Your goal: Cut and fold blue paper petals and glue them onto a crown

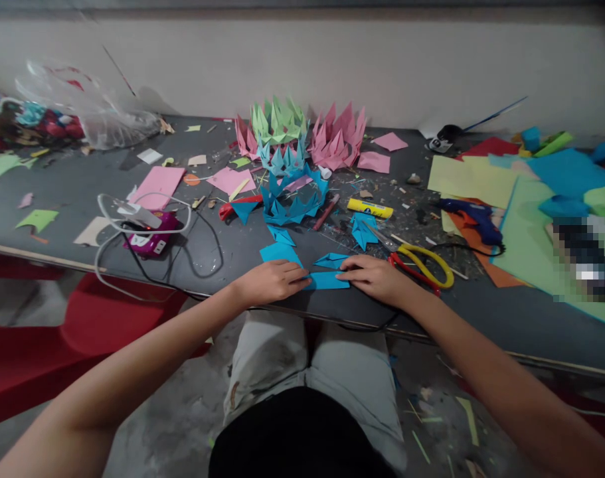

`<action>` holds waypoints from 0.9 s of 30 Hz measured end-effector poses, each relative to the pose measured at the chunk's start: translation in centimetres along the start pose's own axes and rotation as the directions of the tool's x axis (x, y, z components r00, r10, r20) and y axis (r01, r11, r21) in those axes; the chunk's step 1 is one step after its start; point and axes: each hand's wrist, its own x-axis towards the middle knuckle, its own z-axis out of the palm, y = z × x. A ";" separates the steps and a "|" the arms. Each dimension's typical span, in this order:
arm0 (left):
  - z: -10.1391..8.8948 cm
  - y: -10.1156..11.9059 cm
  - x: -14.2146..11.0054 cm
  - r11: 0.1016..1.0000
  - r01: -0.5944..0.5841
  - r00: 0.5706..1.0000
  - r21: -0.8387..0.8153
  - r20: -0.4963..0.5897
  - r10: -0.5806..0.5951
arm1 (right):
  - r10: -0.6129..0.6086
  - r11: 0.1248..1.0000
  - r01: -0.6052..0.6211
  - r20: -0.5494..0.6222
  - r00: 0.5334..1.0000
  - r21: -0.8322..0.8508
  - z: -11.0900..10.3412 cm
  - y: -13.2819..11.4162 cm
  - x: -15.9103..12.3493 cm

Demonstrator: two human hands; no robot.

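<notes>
A folded strip of blue paper point(328, 281) lies near the table's front edge. My left hand point(273, 281) has its fingers closed on the strip's left end, and my right hand point(379, 279) pinches the right end. Just behind the strip is a pointed folded blue piece point(331, 259). Beside my left hand rests a blue paper square point(281, 253), with a small folded blue piece point(281, 236) beyond it. Farther back stands a ring of folded blue points point(295, 207). Scissors with yellow and red handles point(426, 264) lie right of my right hand.
A yellow glue stick point(370, 208) and a blue glue gun point(474, 219) lie to the right, near stacked coloured paper point(469, 179). Pink point(337, 143) and green point(278, 123) paper rings stand at the back. Left is a purple power adapter point(155, 234) with cables.
</notes>
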 end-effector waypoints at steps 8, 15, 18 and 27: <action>-0.5 0.3 0.3 0.999 0.041 0.996 -0.021 0.084 -0.039 | 0.005 1.000 -0.005 -0.014 1.000 -0.014 0.1 -0.2 0.1; 0.3 2.4 1.7 0.986 0.166 0.983 0.006 0.078 -0.166 | 0.130 0.988 -0.132 -0.034 0.991 -0.077 -0.1 -2.2 0.8; 0.4 3.1 1.5 0.977 0.214 0.974 0.010 0.081 -0.214 | 0.229 0.966 -0.229 -0.018 0.973 -0.122 0.1 -3.7 1.3; 1.0 3.9 1.1 0.933 0.348 0.937 -0.094 0.014 -0.348 | 0.290 0.945 -0.289 -0.016 0.957 -0.156 0.8 -3.9 0.9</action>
